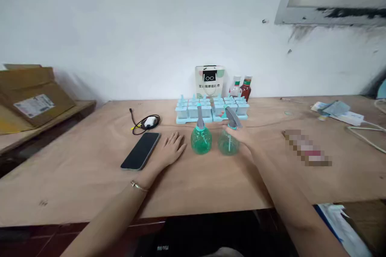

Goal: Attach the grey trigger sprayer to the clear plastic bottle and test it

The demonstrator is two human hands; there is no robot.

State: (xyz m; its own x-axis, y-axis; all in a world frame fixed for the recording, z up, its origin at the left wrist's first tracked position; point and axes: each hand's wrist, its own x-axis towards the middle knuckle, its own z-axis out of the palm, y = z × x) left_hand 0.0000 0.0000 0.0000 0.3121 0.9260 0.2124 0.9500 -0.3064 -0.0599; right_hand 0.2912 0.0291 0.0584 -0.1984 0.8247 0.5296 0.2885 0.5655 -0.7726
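Two round green spray bottles with grey trigger heads stand side by side on the wooden table [187, 184]. Around the neck of the right spray bottle [228, 146], my right hand [243, 135] is closed, coming in from the right side. Its head leans slightly, and part of the grip is hidden behind the bottle. The left spray bottle [201, 141] is upright and untouched. My left hand [171, 150] lies flat on the tabletop with fingers spread, between that bottle and a dark smartphone [141, 151].
Behind the bottles sit light-blue ice-pop molds [199, 112], a paper bag [209, 81] and two sauce bottles [245, 88]. A charger with black cable [150, 121] lies left. Farther right are a pixelated flat object [306, 147] and packets [339, 110]. A cardboard box [33, 92] stands far left.
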